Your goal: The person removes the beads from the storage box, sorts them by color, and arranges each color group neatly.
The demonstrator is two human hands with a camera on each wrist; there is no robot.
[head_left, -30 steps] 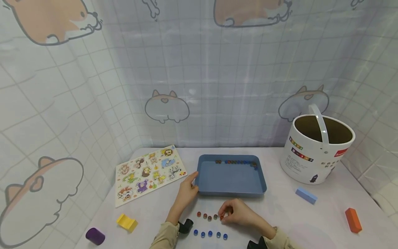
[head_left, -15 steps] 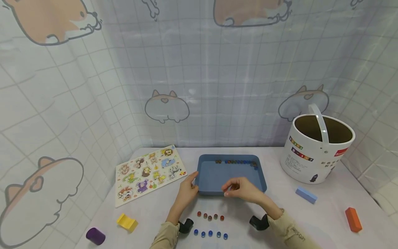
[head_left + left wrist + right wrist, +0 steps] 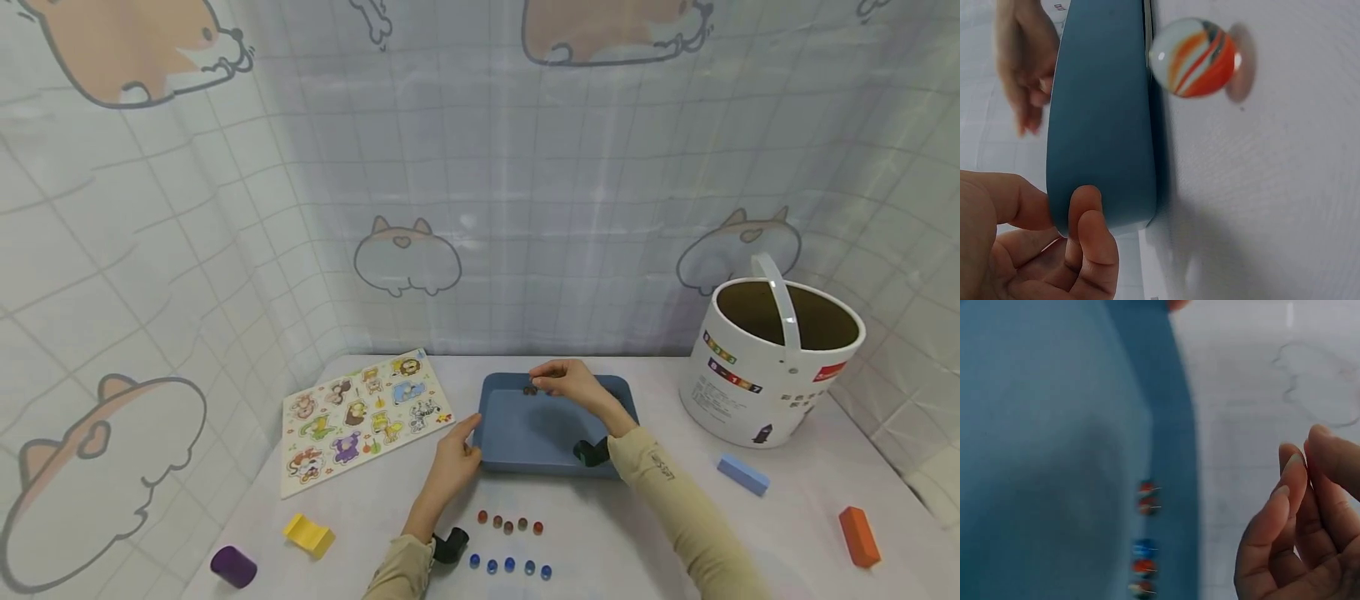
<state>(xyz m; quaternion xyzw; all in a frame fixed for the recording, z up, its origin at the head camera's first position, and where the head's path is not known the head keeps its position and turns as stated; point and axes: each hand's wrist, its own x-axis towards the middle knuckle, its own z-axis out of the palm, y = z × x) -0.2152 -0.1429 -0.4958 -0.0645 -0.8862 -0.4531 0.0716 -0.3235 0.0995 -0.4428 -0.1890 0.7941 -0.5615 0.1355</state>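
My left hand (image 3: 453, 454) holds the blue tray (image 3: 517, 437) at its near left corner. In the left wrist view its fingers (image 3: 1094, 244) curl against the tray's outer wall. My right hand (image 3: 573, 385) is over the far side of the tray, fingertips close above two marbles (image 3: 530, 390). The right wrist view shows its thumb and fingers brought loosely together, nothing visible between them. Several marbles (image 3: 1144, 569) line the tray's wall there; in the head view the hand hides most of them. On the table before the tray lie a row of reddish marbles (image 3: 508, 527) and a row of blue marbles (image 3: 510, 564).
At the left are an animal puzzle board (image 3: 360, 421), a yellow block (image 3: 308, 536) and a purple cylinder (image 3: 233, 567). A white bucket (image 3: 765, 375) with a handle stands at the right, near a light blue block (image 3: 742, 475) and an orange block (image 3: 859, 537).
My right hand has left the reddish marble row and moved forward across the tray to its far side. The row still lies on the table. My left hand keeps its hold on the tray.
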